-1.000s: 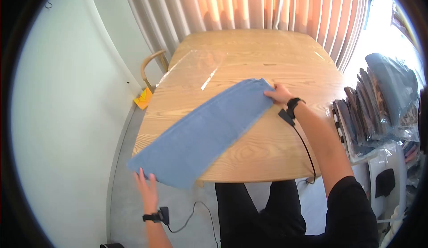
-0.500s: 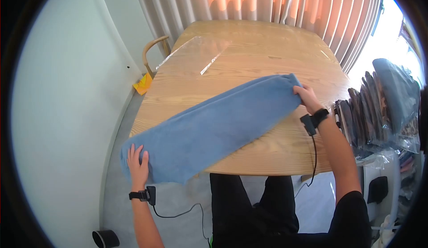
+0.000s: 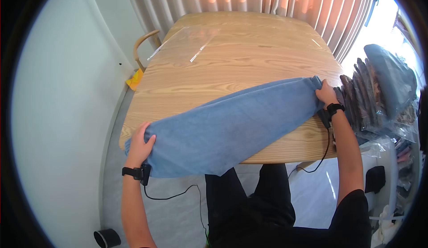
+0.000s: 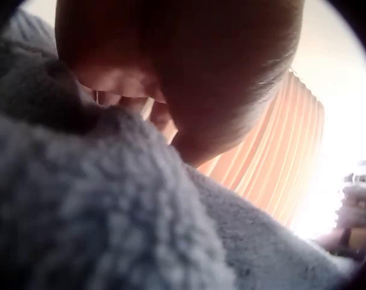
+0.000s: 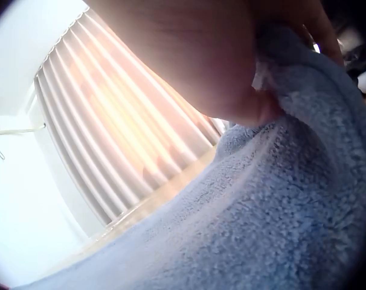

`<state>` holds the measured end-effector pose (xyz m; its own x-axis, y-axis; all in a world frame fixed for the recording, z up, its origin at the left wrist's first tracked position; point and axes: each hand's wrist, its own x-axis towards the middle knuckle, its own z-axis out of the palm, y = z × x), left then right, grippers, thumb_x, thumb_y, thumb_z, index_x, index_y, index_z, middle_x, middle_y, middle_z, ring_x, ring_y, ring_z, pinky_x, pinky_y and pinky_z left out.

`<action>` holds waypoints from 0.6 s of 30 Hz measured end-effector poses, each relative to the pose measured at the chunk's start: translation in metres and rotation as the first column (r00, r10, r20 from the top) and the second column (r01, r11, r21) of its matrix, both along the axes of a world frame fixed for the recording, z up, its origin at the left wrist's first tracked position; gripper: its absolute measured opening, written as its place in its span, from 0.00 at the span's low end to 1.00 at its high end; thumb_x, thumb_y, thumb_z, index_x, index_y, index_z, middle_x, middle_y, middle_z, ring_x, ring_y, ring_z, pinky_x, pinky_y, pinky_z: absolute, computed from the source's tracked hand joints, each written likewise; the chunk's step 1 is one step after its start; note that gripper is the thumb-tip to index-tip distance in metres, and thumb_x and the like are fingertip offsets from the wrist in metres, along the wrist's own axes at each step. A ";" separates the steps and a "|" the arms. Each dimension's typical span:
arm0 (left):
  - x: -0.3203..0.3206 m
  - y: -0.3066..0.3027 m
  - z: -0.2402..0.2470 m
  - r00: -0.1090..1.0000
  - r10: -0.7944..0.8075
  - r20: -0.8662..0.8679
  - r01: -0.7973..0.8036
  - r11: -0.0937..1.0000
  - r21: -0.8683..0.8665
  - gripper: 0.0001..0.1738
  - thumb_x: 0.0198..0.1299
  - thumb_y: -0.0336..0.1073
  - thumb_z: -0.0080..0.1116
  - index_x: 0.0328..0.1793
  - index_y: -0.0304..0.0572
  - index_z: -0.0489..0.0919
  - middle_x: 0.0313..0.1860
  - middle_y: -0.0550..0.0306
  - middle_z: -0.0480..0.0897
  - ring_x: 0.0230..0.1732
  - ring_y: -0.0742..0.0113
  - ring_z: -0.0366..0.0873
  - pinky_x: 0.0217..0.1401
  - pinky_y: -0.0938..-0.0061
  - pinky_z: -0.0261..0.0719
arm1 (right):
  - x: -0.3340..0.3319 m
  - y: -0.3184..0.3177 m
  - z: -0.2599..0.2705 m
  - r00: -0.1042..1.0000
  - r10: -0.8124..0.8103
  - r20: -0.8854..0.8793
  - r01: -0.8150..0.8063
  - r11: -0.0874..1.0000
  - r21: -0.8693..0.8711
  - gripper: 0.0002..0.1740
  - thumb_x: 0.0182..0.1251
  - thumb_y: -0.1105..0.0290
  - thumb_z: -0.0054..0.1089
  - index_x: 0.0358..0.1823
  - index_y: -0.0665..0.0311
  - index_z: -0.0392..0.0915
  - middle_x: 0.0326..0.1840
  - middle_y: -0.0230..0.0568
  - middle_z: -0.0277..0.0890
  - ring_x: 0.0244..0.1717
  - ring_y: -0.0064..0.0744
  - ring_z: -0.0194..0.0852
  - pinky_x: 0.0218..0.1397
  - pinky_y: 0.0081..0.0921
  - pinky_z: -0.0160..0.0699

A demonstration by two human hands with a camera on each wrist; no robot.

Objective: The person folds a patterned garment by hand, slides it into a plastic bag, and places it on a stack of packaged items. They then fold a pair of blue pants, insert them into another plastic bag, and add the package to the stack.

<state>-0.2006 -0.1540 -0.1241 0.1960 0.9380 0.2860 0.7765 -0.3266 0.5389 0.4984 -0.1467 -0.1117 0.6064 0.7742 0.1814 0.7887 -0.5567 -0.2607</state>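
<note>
A long blue fleece garment (image 3: 232,123), folded lengthwise, lies slantwise across the near part of the wooden table, its lower edge hanging past the front. My left hand (image 3: 140,146) grips the left end, thumb on top. At the far right end, my right hand (image 3: 326,94) pinches the gathered corner between thumb and fingers. Close up in the left wrist view, the fleece (image 4: 141,211) bunches below the hand. The right wrist view shows the thumb pressed into the soft pile (image 5: 279,199). Some fingers of both hands are hidden.
A clear plastic bag (image 3: 180,45) lies flat at the table's back left. Bagged folded clothes (image 3: 368,96) stand along the right side, close to my right hand. A wooden chair (image 3: 139,45) stands by the left edge. Cables trail from both wrist cameras.
The garment has swung to a flatter slant and shifted right. My right hand moved right with its corner; my left hand went from fingers at the edge, through lying on top, to gripping the end.
</note>
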 end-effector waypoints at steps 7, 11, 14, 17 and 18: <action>-0.015 0.007 -0.012 0.983 0.156 -0.094 -0.137 0.973 0.188 0.11 0.58 0.30 0.62 0.47 0.38 0.80 0.44 0.52 0.82 0.50 0.53 0.77 0.55 0.62 0.72 | -0.017 -0.006 0.010 0.989 0.142 -0.045 -0.133 0.978 0.162 0.20 0.58 0.62 0.55 0.48 0.67 0.79 0.46 0.61 0.80 0.51 0.61 0.78 0.57 0.48 0.75; -0.021 -0.002 -0.005 0.961 0.218 0.168 -0.244 0.958 0.151 0.09 0.61 0.28 0.60 0.46 0.35 0.79 0.40 0.52 0.82 0.46 0.61 0.78 0.55 0.67 0.73 | -0.021 0.003 0.026 0.996 -0.028 -0.082 0.055 0.938 0.343 0.23 0.59 0.53 0.53 0.46 0.65 0.79 0.43 0.61 0.81 0.49 0.61 0.79 0.53 0.47 0.77; -0.019 -0.011 0.006 0.928 0.275 0.252 -0.319 0.935 0.155 0.05 0.62 0.28 0.58 0.43 0.36 0.79 0.39 0.50 0.83 0.47 0.56 0.79 0.54 0.66 0.74 | -0.016 0.026 0.027 0.987 0.006 -0.158 0.051 0.936 0.349 0.23 0.56 0.56 0.58 0.47 0.65 0.80 0.41 0.56 0.83 0.46 0.54 0.82 0.52 0.42 0.78; -0.037 -0.012 -0.011 0.904 0.381 0.193 -0.396 0.917 0.044 0.10 0.62 0.30 0.60 0.48 0.35 0.78 0.47 0.48 0.81 0.53 0.55 0.77 0.60 0.64 0.71 | 0.021 0.072 -0.035 0.894 0.306 -0.328 -0.155 0.897 0.414 0.23 0.54 0.59 0.64 0.49 0.64 0.80 0.43 0.54 0.83 0.47 0.49 0.83 0.53 0.40 0.79; -0.049 -0.011 -0.028 0.889 0.445 0.104 -0.456 0.880 0.132 0.17 0.63 0.34 0.61 0.55 0.35 0.75 0.53 0.46 0.79 0.58 0.53 0.74 0.64 0.63 0.68 | 0.011 0.069 -0.041 0.905 0.319 -0.281 -0.193 0.898 0.395 0.23 0.54 0.59 0.67 0.50 0.63 0.80 0.44 0.53 0.83 0.47 0.48 0.82 0.53 0.38 0.79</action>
<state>-0.2493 -0.1647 -0.1517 -0.2628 0.8656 0.4263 0.8219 -0.0306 0.5687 0.5099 -0.0775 -0.1528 0.4678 0.8334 0.2943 0.7230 -0.1693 -0.6697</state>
